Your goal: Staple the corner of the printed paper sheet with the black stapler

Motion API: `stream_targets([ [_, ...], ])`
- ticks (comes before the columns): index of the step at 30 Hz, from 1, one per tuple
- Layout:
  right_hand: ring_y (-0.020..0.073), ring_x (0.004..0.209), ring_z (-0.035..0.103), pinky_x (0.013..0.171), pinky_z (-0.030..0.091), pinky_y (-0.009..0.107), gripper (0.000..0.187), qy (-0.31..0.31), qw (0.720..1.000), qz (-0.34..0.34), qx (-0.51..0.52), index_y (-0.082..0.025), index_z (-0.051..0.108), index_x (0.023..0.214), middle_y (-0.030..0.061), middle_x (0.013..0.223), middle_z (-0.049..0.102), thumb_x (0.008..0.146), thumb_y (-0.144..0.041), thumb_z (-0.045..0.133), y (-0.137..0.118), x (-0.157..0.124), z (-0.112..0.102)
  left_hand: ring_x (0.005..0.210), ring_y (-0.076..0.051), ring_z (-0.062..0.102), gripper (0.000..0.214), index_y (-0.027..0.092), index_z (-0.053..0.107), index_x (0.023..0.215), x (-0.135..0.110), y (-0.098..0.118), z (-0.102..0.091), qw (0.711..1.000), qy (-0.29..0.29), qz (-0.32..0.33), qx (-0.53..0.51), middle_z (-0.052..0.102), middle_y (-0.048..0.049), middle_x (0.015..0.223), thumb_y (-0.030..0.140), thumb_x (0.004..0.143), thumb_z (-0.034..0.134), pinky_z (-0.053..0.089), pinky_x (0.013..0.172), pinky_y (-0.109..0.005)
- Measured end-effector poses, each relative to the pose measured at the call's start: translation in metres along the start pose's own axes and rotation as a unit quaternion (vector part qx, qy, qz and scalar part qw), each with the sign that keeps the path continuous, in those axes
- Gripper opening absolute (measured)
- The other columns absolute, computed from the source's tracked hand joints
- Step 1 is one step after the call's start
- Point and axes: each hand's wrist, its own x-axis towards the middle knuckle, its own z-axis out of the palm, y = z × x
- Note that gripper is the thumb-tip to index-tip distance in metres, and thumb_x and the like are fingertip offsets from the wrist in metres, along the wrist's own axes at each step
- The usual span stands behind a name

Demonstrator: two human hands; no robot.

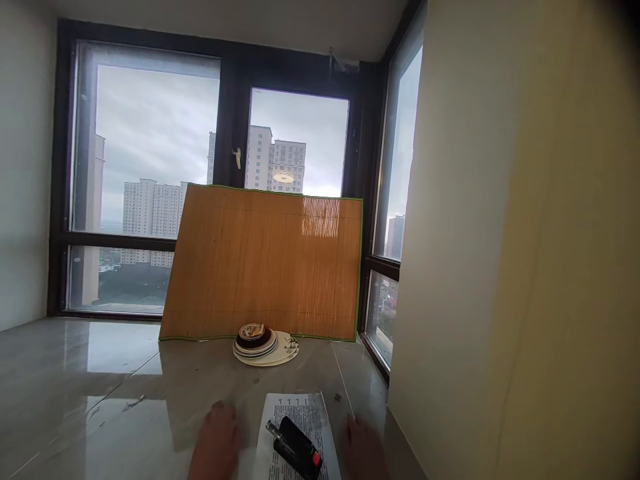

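Observation:
My left hand (217, 440) rests on the glossy stone-like surface, fingers curled in, left of a printed sheet of paper (267, 447). On the sheet's other side lies my right hand (365, 447), its fingers also curled; nothing shows in either hand. Both are somewhat blurred. Between them, on the paper, sits a black object (297, 450) with a red patch at its lower end. A slim piece with a silvery tip (273, 429) lies at its upper left; I cannot make out its kind. Neither hand touches the paper or the black object.
A stack of plates (250, 350) sits on an oval plate (286, 348) farther back. Behind it a green-edged bamboo mat (260, 260) leans against the windows. A pale wall (465, 267) bounds the right side. Small debris (134, 403) lies on the left.

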Motion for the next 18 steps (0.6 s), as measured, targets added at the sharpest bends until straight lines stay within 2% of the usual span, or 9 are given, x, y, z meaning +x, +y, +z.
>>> stream_targets([
  [2,0.0319,0.11,0.068,0.096,0.048,0.04,0.034,0.006,1.0,0.001,0.015,-0.02,0.077,0.107,0.0166,0.116,0.073,0.092,-0.027,0.047,0.004,0.004,0.003,0.149,-0.032,0.038,0.05,0.015,0.065,0.134,0.021,0.007,0.005,0.997,0.011,0.069,0.014,0.05,-0.0168,0.155,0.022,0.087,0.049,0.031,0.12,-0.046],
  [5,0.0322,0.107,0.069,0.095,0.049,0.04,0.036,0.013,1.0,-0.002,0.021,-0.02,0.078,0.108,0.0165,0.115,0.074,0.091,-0.028,0.047,0.011,0.01,0.008,0.15,-0.037,0.037,0.058,0.017,0.055,0.149,0.04,0.017,0.016,0.997,0.002,0.071,0.043,0.042,-0.0165,0.162,0.025,0.093,0.046,0.028,0.12,-0.054],
  [8,0.0346,0.105,0.07,0.094,0.049,0.043,0.038,0.013,1.0,-0.013,0.016,-0.017,0.079,0.105,0.0197,0.114,0.074,0.091,-0.028,0.045,0.015,0.011,0.012,0.151,-0.036,0.036,0.055,0.019,0.054,0.151,0.043,0.02,0.024,0.995,-0.032,0.065,0.065,0.044,-0.0143,0.162,0.027,0.098,0.039,0.024,0.121,-0.057],
  [12,0.0337,0.105,0.07,0.093,0.049,0.042,0.039,0.004,1.0,-0.019,-0.004,-0.017,0.078,0.105,0.0192,0.112,0.074,0.093,-0.024,0.042,0.013,0.009,0.01,0.148,-0.031,0.041,0.054,0.015,0.057,0.148,0.039,0.015,0.027,0.994,-0.061,0.081,0.045,0.052,-0.0126,0.157,0.026,0.1,0.035,0.028,0.122,-0.046],
  [15,0.0326,0.11,0.069,0.095,0.048,0.041,0.041,0.002,1.0,-0.013,-0.014,-0.017,0.077,0.111,0.0188,0.115,0.073,0.094,-0.022,0.04,0.011,0.009,0.006,0.142,-0.03,0.049,0.051,0.013,0.064,0.14,0.042,0.013,0.022,0.997,-0.021,0.075,0.024,0.056,-0.0141,0.152,0.021,0.096,0.037,0.03,0.12,-0.043],
  [18,0.0327,0.111,0.069,0.095,0.049,0.041,0.043,-0.03,0.999,-0.012,-0.033,-0.016,0.076,0.115,0.02,0.119,0.072,0.096,-0.021,0.038,0.009,0.009,0.003,0.145,-0.033,0.043,0.055,0.014,0.059,0.145,0.053,0.017,0.012,0.997,0.028,0.074,0.017,0.05,-0.0164,0.157,0.021,0.093,0.043,0.027,0.122,-0.049],
])
